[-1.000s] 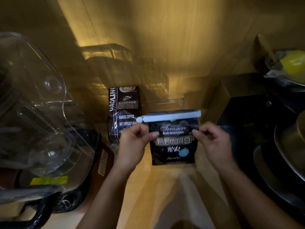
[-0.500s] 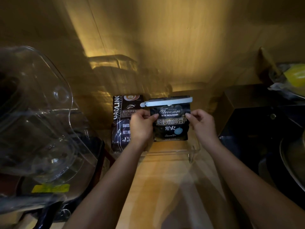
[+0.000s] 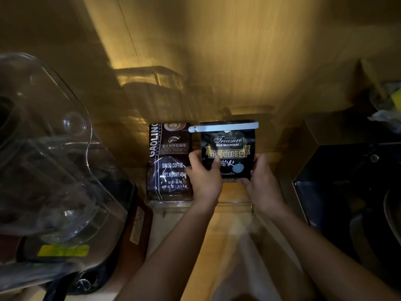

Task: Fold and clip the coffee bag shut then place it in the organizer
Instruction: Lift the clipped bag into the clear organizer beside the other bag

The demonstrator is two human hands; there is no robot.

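Note:
A black coffee bag [image 3: 229, 148] labelled "Treasure Blue Mountain" stands upright inside the clear organizer [image 3: 234, 204], against the back wall. A pale blue clip [image 3: 223, 127] runs across its folded top. My left hand [image 3: 204, 177] grips the bag's lower left edge, thumb on the front. My right hand [image 3: 260, 181] holds the lower right corner. A brown "Gaoling" coffee bag [image 3: 168, 161] stands in the organizer right beside it, on the left.
A large clear blender jug [image 3: 50, 153] on a dark base fills the left side. A dark stove top [image 3: 347, 187] with pans lies to the right, behind a raised wooden edge. The wooden counter [image 3: 219, 246] runs toward me between my arms.
Both hands carried the clipped bag away from me, from above the counter into the organizer beside the brown bag, and shifted their grip from its upper part to its lower part.

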